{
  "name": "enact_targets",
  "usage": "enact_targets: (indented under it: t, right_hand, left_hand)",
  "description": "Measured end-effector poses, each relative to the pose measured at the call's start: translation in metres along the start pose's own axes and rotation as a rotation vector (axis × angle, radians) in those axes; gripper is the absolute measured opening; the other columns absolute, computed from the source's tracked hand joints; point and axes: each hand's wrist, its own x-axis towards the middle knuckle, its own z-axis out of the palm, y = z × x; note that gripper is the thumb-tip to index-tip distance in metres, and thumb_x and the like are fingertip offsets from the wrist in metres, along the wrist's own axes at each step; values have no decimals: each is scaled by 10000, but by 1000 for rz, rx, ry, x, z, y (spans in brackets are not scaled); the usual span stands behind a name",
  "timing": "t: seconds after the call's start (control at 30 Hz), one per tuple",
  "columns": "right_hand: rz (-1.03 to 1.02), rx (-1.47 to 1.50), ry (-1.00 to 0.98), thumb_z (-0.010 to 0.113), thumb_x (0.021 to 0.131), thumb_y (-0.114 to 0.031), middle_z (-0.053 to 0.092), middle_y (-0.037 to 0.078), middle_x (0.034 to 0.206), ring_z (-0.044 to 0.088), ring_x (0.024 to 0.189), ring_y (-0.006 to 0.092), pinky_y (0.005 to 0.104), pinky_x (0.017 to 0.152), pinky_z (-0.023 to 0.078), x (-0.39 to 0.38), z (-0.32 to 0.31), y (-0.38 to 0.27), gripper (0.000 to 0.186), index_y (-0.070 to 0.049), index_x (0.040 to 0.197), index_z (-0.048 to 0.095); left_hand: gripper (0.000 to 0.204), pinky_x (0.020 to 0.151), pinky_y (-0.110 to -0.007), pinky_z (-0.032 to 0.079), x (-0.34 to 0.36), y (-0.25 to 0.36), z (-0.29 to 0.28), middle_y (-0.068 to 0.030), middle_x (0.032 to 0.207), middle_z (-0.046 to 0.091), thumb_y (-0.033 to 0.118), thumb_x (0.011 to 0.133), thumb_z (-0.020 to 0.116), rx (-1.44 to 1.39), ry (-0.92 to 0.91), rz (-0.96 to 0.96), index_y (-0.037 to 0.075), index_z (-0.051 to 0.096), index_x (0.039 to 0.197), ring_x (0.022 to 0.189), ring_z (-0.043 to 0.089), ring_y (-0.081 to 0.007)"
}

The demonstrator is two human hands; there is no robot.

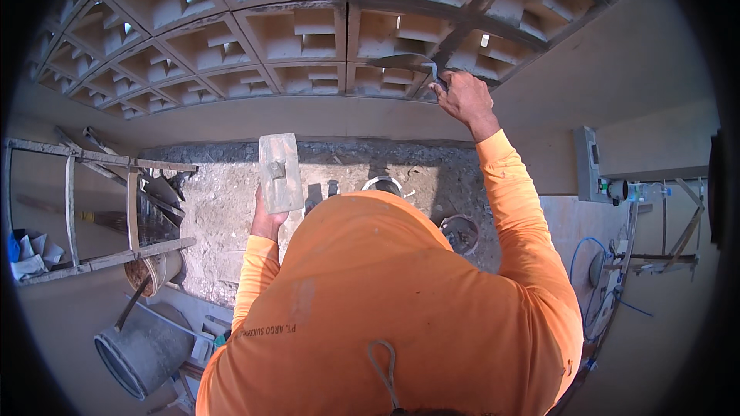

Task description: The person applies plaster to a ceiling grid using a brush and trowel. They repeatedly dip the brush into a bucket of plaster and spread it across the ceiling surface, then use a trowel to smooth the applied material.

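My right hand is raised to the block wall, its fingers wrapped round the handle of a trowel. The trowel's dark blade points left and lies against or just in front of the lowest rows of hollow ventilation blocks. Dark, wet-looking mortar marks the joints close to the blade. Lower down on the left, my left hand grips a pale rectangular plastering float from its near edge, partly hidden beneath it. A small grey lump sits midway on the board; I cannot tell whether it is mortar.
Below the blocks runs a smooth wall above rubble-strewn ground. Buckets stand near my body. At left are a wooden frame, a tipped grey drum and another bucket. A blue hose lies at right.
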Motion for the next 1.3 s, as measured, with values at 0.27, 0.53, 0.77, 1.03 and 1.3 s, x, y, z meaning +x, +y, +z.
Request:
enact_targets:
  t: [0.27,0.53,0.77,1.03,1.3]
  right_hand:
    - [-55,279,193,673,917,-332,726,186,1046,694,951,392,457,836,550,-28,4,-2,346,-49,1108,732]
    - [-139,820,-383,699,915,-288,585,63,670,518,591,144,325,565,422,-67,5,-78,323,35,893,706]
    - [-190,821,-511,692,918,-303,533,64,612,474,541,136,329,546,407,-65,2,-94,335,29,872,687]
    - [-215,427,122,709,894,-291,677,146,878,655,788,377,432,697,519,-76,22,-88,283,-30,1003,716]
    - [-131,156,431,725,864,-249,642,110,895,650,843,317,439,732,528,-44,49,-52,235,-76,1013,670]
  left_hand:
    - [276,788,-403,603,-1,-1,2,-78,997,695,264,1033,474,-15,-8,-19,71,634,1149,902,700,-235]
    - [290,774,-403,614,17,-5,33,-80,1038,690,269,1047,467,-26,-93,-48,77,630,1191,904,703,-232]
    - [276,737,-380,615,16,0,78,-75,1038,687,262,1050,483,147,-96,-46,66,632,1174,883,704,-209]
    - [296,661,-321,611,4,11,87,-93,1027,697,251,1034,518,331,-200,-16,37,627,1207,833,712,-187]
    - [271,697,-346,601,-9,3,42,-84,1003,690,257,1015,548,355,-8,-27,43,640,1154,844,712,-200]
